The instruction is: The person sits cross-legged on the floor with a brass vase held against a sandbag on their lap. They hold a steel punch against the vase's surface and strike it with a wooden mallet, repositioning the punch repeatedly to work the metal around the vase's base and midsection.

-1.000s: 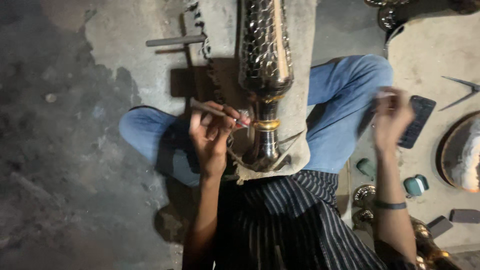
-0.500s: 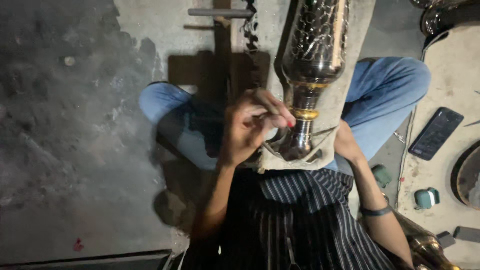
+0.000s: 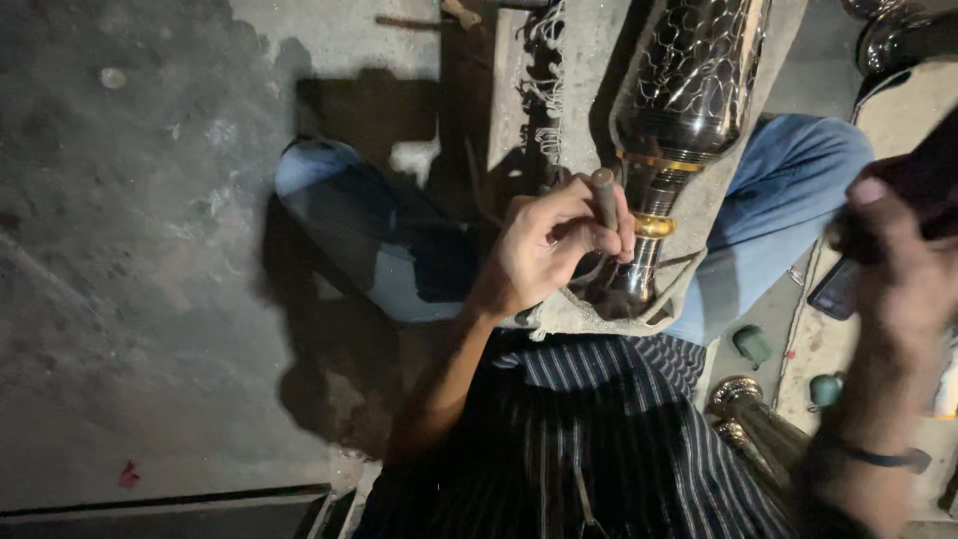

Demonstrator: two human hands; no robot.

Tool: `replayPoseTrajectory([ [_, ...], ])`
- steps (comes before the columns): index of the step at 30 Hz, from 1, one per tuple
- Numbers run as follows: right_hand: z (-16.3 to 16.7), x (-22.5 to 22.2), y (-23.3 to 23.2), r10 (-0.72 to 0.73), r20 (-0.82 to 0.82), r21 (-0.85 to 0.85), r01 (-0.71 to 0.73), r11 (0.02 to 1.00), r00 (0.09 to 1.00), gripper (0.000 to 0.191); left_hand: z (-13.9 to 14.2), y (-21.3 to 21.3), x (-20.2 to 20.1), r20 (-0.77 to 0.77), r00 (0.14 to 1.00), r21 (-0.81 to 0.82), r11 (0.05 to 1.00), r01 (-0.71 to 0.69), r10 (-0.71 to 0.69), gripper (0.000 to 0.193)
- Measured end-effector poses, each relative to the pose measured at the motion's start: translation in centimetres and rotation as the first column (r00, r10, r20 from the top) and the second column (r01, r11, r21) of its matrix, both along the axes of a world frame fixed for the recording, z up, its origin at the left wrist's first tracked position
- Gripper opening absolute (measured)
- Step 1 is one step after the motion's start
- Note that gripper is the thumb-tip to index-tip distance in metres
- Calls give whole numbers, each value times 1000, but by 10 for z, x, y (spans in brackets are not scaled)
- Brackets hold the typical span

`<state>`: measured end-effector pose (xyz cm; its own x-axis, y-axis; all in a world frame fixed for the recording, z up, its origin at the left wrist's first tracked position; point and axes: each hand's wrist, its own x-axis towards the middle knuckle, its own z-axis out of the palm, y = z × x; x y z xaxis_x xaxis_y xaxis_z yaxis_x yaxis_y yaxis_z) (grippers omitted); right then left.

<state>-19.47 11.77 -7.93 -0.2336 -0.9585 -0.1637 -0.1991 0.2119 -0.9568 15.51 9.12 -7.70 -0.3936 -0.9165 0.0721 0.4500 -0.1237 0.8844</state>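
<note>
A tall metal vase (image 3: 689, 80) with an engraved net pattern lies across my lap on a grey cloth (image 3: 584, 110), its narrow neck with a gold band (image 3: 654, 225) pointing toward me. My left hand (image 3: 544, 250) grips a short metal punch tool (image 3: 604, 190) and holds it against the vase's neck. My right hand (image 3: 898, 269) is raised at the right, blurred, with its fingers closed around a dark object (image 3: 923, 175) that I cannot identify. A dark band circles that wrist.
I sit cross-legged in blue jeans (image 3: 788, 190) on a concrete floor (image 3: 150, 250). A dark phone (image 3: 833, 294), two small green items (image 3: 750, 344) and a brass piece (image 3: 758, 419) lie at my right. More metalware (image 3: 898, 35) stands at the top right.
My right hand came up from beside the vase's base to the right of the view, closed on a dark object. My left hand shifted the punch tool onto the vase's neck.
</note>
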Motion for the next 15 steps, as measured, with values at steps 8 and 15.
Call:
replayPoseTrajectory([
  [8, -3, -27, -83, 661, -245, 277, -602, 749, 709, 36, 0, 3, -1, -4, 1000, 37, 999, -4, 4, 9],
  [15, 99, 72, -109, 829, -374, 376, -750, 544, 415, 56, 1, 8, -5, -19, 997, -3, 997, -74, 74, 9],
])
